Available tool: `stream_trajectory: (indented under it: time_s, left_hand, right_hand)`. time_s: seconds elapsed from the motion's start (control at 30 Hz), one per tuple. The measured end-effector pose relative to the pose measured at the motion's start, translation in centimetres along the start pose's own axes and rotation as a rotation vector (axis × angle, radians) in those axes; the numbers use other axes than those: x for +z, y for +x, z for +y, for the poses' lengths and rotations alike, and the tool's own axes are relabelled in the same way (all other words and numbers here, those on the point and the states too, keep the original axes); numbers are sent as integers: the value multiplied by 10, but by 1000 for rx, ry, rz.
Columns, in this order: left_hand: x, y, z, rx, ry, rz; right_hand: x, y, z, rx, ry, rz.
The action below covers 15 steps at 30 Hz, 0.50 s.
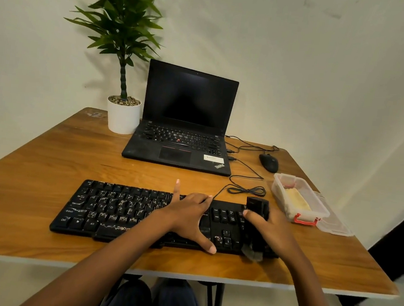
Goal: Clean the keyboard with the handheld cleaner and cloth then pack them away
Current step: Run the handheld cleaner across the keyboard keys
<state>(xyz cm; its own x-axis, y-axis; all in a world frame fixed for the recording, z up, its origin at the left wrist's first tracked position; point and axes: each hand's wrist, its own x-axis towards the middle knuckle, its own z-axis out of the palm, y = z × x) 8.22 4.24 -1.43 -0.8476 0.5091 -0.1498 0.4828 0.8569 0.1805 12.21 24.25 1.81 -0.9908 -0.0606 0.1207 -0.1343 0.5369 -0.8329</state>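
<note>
Keyboard (121,210) lies long axis left–right along near table edge. Left hand (190,216) splayed flat, pinning its middle. Right hand (269,227) grips cleaner (256,223) at right end — dusty keys stretch leftward.

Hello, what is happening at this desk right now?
A person is cleaning a black keyboard. The left hand lies spread flat on the keys, steadying it. The right hand grips a black handheld cleaner over the keyboard's right end. An open plastic container with a yellow cloth inside stands nearby.
</note>
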Motion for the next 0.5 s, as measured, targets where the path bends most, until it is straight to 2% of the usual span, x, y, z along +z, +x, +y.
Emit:
stream_trajectory:
  time_s: [0.1,0.23,0.37,0.5]
  left_hand:
    - [0,0,0,4,7,2]
    - [1,1,0,0,2,6]
    - [1,1,-1,-1,6,8]
    - [1,1,-1,-5,1,6]
  right_hand:
    - [-1,1,3,-30,37,130]
    - [1,3,2,4,10,72]
    - [6,15,0,-67,9,188]
    - [9,16,-6,-9,-33,81]
